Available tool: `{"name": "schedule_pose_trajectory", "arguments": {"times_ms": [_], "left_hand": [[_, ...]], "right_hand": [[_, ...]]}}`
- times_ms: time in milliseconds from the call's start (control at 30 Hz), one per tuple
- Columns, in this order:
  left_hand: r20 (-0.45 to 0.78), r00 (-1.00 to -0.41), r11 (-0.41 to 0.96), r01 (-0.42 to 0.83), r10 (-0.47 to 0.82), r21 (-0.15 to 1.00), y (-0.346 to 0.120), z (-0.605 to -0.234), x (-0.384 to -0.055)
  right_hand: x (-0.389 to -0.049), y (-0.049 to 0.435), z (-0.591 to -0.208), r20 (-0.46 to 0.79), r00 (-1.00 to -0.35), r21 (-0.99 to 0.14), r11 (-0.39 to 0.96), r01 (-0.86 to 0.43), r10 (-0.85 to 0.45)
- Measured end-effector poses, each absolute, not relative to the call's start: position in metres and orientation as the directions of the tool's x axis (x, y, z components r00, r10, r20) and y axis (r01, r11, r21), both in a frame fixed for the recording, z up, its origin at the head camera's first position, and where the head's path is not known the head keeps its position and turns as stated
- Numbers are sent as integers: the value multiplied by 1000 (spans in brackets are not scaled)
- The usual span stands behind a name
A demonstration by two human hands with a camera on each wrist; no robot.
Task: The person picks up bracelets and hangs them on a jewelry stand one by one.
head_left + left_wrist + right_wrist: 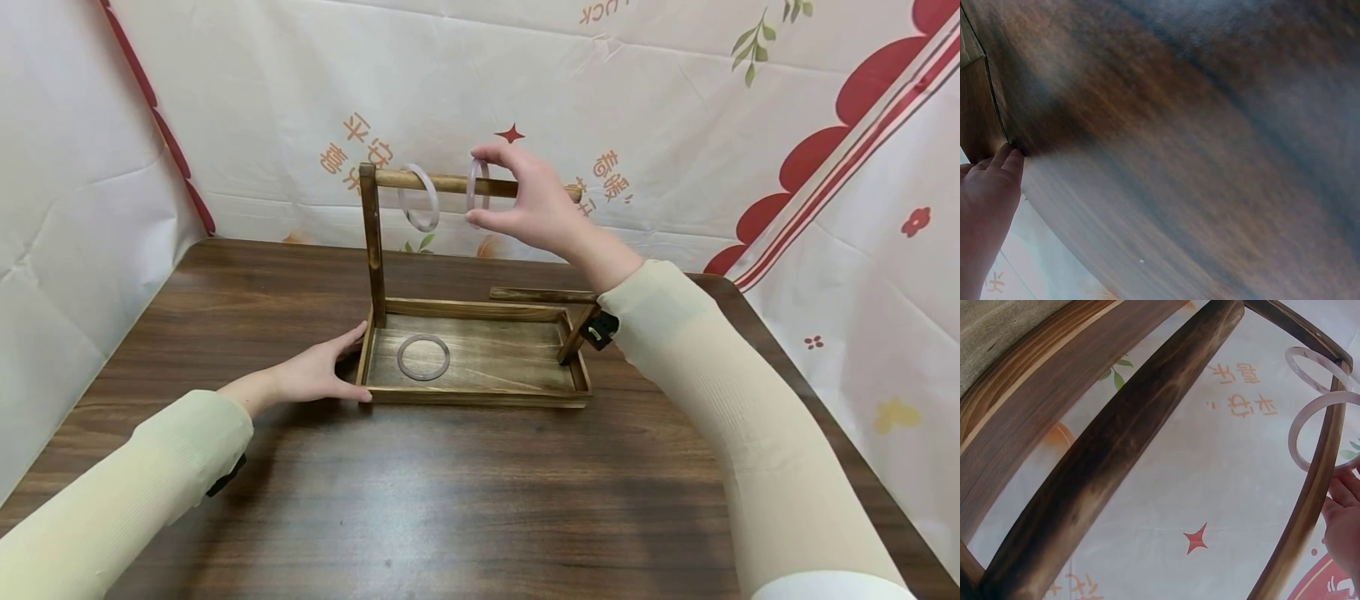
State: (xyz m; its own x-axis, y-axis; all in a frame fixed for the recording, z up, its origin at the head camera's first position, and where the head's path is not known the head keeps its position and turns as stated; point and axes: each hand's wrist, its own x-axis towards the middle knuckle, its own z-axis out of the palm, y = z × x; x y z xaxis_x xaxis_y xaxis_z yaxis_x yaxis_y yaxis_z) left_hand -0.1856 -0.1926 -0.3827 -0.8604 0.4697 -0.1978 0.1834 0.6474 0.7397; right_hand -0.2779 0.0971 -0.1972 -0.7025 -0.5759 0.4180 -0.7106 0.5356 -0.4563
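A wooden bangle stand with a tray base stands on the table. At its left end my left hand holds the tray, thumb at the front corner and fingers along the outer side. Up at the top bar, my right hand pinches a pale lilac bangle between thumb and fingers. The bar passes through this bangle, as the right wrist view also shows. Left of it, a second pale bangle hangs on the same bar. A third bangle lies flat in the tray's left part.
The stand's lower bar sits on a short right post, close to my right wrist. Its tall left post carries the top bar, whose right end is free. Printed cloth hangs behind and beside the brown wooden table.
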Motion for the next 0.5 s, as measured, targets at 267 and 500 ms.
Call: {"name": "schedule_pose_trajectory", "arguments": {"times_ms": [267,500], "left_hand": [[-189,-866,652,189,463,734,-192,-382,-185],[-183,-867,651,194,464,734,-192,-383,-186]], "right_hand": [[-277,93,-199,403,-676,-391,552,-737,-617],[-277,91,-201,385,-650,-333,558,-760,-655]]}}
